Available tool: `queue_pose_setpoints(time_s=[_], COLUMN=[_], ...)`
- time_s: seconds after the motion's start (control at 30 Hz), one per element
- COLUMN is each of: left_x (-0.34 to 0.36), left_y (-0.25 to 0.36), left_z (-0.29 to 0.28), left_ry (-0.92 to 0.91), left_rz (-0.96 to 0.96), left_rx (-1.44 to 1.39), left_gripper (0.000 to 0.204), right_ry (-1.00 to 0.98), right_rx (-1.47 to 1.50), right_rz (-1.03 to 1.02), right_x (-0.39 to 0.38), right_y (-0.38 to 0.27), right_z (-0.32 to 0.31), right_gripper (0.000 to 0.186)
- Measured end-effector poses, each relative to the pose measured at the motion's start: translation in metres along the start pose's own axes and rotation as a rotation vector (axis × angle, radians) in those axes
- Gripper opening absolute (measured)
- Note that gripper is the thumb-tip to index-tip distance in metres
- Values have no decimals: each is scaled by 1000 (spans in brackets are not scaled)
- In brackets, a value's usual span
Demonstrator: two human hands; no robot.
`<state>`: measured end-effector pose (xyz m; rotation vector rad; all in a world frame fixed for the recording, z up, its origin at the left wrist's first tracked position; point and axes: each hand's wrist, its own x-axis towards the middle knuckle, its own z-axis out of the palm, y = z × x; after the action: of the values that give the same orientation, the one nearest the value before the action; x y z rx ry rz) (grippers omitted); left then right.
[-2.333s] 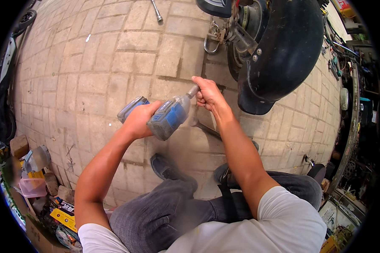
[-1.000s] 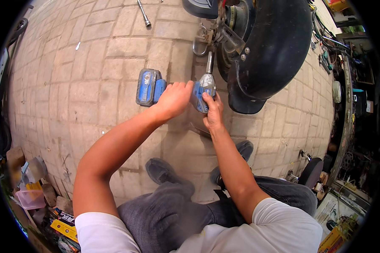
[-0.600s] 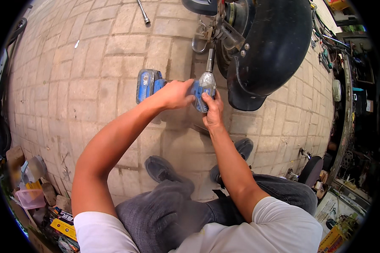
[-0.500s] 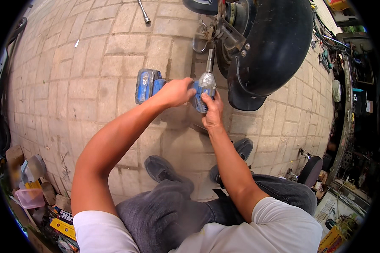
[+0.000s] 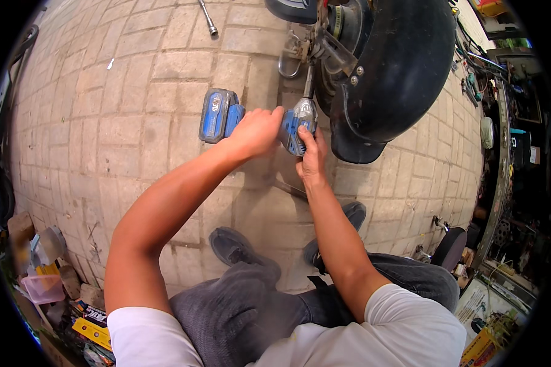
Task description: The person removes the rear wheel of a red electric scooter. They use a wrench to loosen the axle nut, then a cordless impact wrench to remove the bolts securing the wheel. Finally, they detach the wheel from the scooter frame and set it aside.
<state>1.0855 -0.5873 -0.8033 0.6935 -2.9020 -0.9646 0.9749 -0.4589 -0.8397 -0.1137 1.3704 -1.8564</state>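
A blue and grey cordless impact wrench lies sideways in my hands, its battery pack to the left. My left hand wraps round the wrench's grip. My right hand grips the body, thumb on its side. The long socket reaches forward to the hub hardware beside the wheel, where its tip is too small to make out clearly. A black mudguard covers much of that wheel, with a metal bracket and hook at its left.
A socket wrench lies on the paving. Boxes, a pink tub and odds and ends crowd the lower left. Assorted tools and a cluttered dark rack line the right. My feet are below the wrench.
The impact wrench has swung round and moved forward, its socket now up at the hub. My right hand shifted from the socket to the body. In the last half second it edged slightly forward.
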Motion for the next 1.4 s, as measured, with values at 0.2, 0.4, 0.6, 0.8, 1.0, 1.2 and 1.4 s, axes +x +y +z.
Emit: queue_pose_setpoints(time_s=[0.2, 0.4, 0.6, 0.8, 1.0, 1.2, 1.4], left_x=[3, 6, 5, 7, 6, 6, 4], left_y=[-10, -6, -3, -3, -3, -3, -4], left_z=[3, -2, -8, -11, -11, -10, -9], left_ry=[-6, -8, 6, -25, -23, -8, 4], left_rz=[31, 26, 13, -8, -8, 8, -1], left_rx=[-129, -68, -39, -46, -64, -20, -10], left_gripper=[66, 59, 59, 55, 53, 61, 64], right_ry=[-39, 2, 6, -54, -49, -23, -52], right_rx=[-149, -22, 5, 16, 4, 5, 0], right_rz=[-21, -10, 34, 82, 50, 8, 58], right_x=[3, 3, 3, 5, 4, 3, 3], right_y=[-6, -9, -7, -5, -6, -3, -4], right_z=[2, 7, 8, 4, 4, 7, 4], right_gripper=[50, 34, 33, 61, 51, 35, 54])
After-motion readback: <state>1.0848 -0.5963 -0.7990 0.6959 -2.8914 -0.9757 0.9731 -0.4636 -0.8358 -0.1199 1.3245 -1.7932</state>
